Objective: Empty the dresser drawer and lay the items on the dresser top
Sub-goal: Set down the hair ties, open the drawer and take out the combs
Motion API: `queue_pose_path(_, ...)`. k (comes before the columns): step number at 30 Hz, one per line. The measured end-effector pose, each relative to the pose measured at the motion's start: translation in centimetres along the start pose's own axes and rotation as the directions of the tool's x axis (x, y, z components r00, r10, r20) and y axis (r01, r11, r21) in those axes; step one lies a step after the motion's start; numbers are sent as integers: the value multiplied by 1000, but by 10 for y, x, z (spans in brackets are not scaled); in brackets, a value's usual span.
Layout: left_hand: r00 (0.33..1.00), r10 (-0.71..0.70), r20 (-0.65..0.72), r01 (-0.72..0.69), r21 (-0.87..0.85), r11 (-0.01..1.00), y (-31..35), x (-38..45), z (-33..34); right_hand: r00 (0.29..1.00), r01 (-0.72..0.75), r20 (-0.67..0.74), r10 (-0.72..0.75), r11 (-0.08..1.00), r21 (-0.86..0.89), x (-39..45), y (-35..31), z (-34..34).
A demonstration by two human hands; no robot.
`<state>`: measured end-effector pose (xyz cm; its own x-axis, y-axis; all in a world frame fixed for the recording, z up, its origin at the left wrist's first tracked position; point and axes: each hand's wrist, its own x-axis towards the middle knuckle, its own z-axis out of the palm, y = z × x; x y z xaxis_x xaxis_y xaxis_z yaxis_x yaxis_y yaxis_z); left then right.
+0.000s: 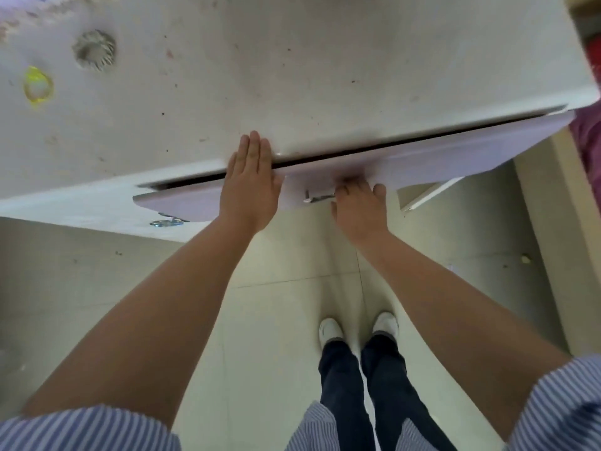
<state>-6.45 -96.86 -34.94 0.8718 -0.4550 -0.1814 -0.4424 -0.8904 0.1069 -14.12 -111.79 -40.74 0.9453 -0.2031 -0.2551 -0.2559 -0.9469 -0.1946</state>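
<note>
A white dresser top [292, 70] fills the upper part of the head view. Below its front edge the top drawer [439, 151] stands out by a narrow dark gap; what is inside is hidden. My left hand [250, 183] lies flat, fingers together, across the drawer's front and the dresser's edge. My right hand [357, 203] is curled around the metal drawer handle [317, 196] at the middle of the drawer front. On the dresser top at the far left lie a grey scrunchie [94, 51] and a yellow hair tie [38, 87].
A second metal handle [166, 222] shows on a lower drawer at the left. Pale floor tiles [276, 320] lie under my feet [357, 327]. A beige furniture side [549, 222] and pink fabric [588, 131] stand at the right.
</note>
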Motion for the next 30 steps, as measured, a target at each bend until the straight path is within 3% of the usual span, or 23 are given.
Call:
queue_pose_path(5, 985, 138, 108, -146, 77, 986, -5, -23, 0, 1000, -18, -23, 19, 999, 42, -43, 0, 6)
queue_pose_path(9, 990, 115, -77, -120, -64, 991, -3, -68, 15, 1000, -23, 12, 22, 998, 56, -67, 2, 12)
queue_pose_path(12, 983, 154, -105, -163, -92, 982, 0, -84, 21, 998, -23, 61, 19, 997, 72, -84, 1, 16)
queue_pose_path(17, 978, 203, -52, -205, -34, 978, 11, -103, 48, 971, 200, -157, -180, 971, 128, -116, 19, 10)
queue_pose_path(20, 976, 205, -78, -207, -28, 978, 6, -101, 53, 945, 279, -217, -245, 949, 146, -122, 33, -2)
queue_pose_path(23, 975, 218, 34, -210, -156, 965, 2, -95, 44, 913, 353, -285, -292, 916, 191, -115, 42, -24)
queue_pose_path(26, 972, 84, 221, -33, -225, 974, 7, -77, 41, 885, 398, -329, -330, 903, 165, -84, 47, -47)
queue_pose_path(28, 951, -46, 306, 125, -244, 962, 17, -55, 40, 938, 319, -177, -297, 941, 113, -47, 52, -56)
queue_pose_path(30, 928, -108, 356, 194, -214, 957, 29, -33, 45, 971, 160, 185, -154, 987, -19, -12, 57, -53)
